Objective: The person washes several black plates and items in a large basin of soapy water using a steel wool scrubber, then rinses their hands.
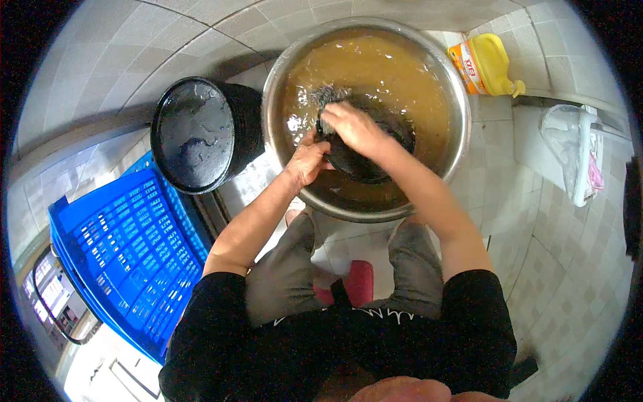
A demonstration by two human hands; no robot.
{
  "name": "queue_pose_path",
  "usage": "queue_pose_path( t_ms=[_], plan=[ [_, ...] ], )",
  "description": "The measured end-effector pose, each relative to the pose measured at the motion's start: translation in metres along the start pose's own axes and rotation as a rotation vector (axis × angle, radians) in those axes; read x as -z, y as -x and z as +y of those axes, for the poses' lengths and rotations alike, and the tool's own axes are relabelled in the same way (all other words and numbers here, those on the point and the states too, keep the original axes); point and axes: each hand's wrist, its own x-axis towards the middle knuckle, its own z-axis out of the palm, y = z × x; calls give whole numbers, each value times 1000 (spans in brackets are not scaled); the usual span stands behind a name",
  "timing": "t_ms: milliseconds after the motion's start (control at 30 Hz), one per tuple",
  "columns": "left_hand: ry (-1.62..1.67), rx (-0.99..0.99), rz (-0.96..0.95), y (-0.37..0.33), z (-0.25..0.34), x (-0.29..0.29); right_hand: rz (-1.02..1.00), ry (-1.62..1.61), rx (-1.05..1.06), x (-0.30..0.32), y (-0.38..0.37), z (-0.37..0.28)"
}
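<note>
Brownish water fills a big round metal basin (pixel 462 110) in front of me. Partly sunk in it is a dark, round pan-like vessel (pixel 358 164), tilted; its lower part is hidden by the murky water. At its left edge my left hand (pixel 309 159) grips the rim, thumb on top. My right hand (pixel 351 128) is closed and slightly blurred over the vessel's far left side. A grey steel wool scourer (pixel 328 95) shows at its fingers, pressed against the dark surface.
Left of the basin stands a black bucket-shaped container (pixel 195 134) with a wet surface. Blue plastic crates (pixel 127 254) lean nearer on the left. A yellow jug (pixel 492 63) is at the back right, by a white bin with a plastic bag (pixel 566 141). Below me is a red stool (pixel 360 281).
</note>
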Motion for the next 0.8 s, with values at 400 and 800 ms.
queue_pose_path(
  t_ms=[400,800],
  plan=[
    [99,-115,203,-18,-14,5,-235,283,-431,-12,96,13],
    [39,28,342,-20,-6,-8,-16,292,-307,-24,0,9]
  ],
)
